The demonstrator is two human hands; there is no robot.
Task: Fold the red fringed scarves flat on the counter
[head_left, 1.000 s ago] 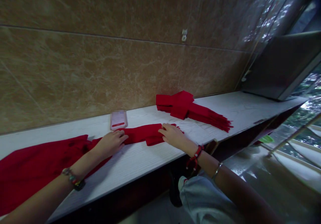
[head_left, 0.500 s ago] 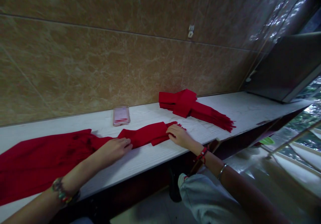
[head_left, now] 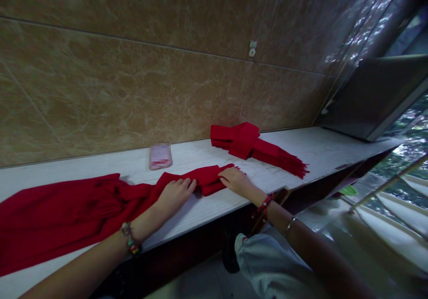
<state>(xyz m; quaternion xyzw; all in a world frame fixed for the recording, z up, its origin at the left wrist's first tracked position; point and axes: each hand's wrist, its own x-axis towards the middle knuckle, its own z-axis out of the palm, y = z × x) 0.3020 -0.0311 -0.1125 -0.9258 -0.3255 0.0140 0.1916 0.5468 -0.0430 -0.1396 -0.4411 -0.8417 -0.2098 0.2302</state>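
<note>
A red scarf [head_left: 60,216] lies along the white counter, spread wide at the left and gathered into a narrow folded strip toward its fringed right end. My left hand [head_left: 176,195] is closed on the front edge of the narrow strip, fingers bent over the cloth and the thumb out of sight. Close to the fringe, my right hand [head_left: 236,182] pinches the strip's end. Behind it lies a second red scarf [head_left: 245,140], folded with a band wrapped across it and its fringe pointing right.
A phone-like flat item [head_left: 160,156] rests near the tiled wall [head_left: 133,89]. The white counter [head_left: 301,145] runs right to a dark panel-like box [head_left: 374,98]. Below its front edge are my grey-trousered leg [head_left: 267,263] and a green bowl-like object [head_left: 348,190].
My left hand has slid right along the scarf, nearer my right hand. The right hand stays at the fringed end. The view has shifted slightly.
</note>
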